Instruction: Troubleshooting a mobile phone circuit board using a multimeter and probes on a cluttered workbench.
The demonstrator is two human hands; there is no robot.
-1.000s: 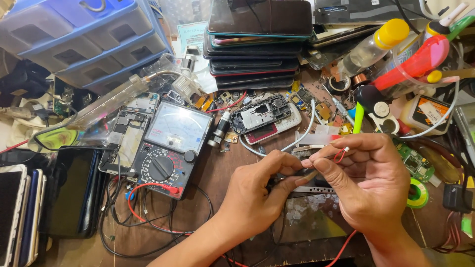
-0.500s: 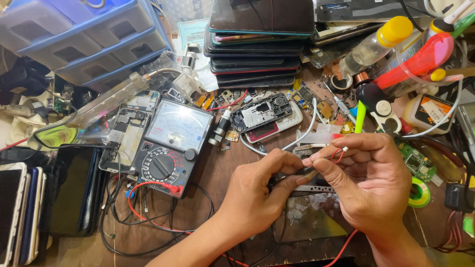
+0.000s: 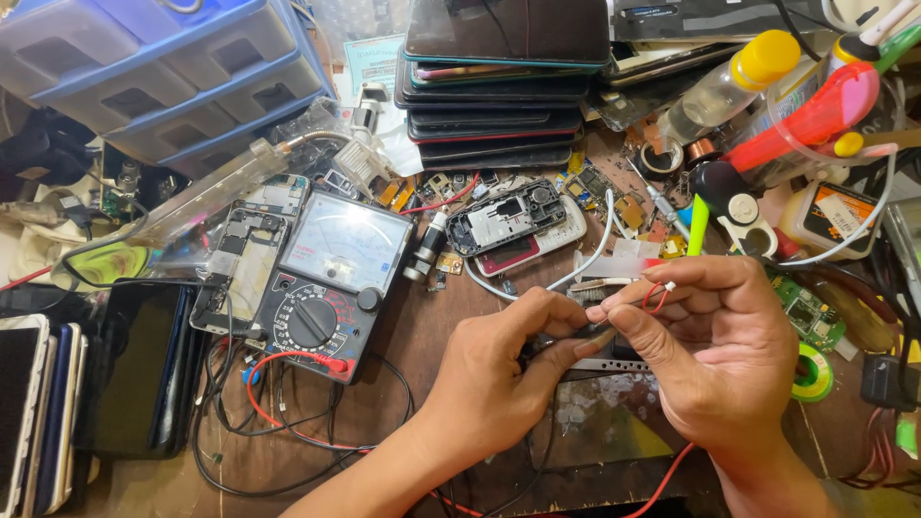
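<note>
My left hand and my right hand meet over the middle of a cluttered workbench. The left fingers pinch a small dark part that they mostly hide. The right thumb and forefinger grip a thin red wire with a small white end; the wire trails down under the right wrist. Below both hands lies a flat phone frame. An analog multimeter with red and black leads sits to the left of my hands.
A stack of phones lies at the back, with an opened phone before it. Blue plastic drawers stand back left. Bottles and tools crowd the back right. More phones lean at the left edge.
Both hands stay in nearly the same spot; the fingers shift only slightly around the small part and the red wire.
</note>
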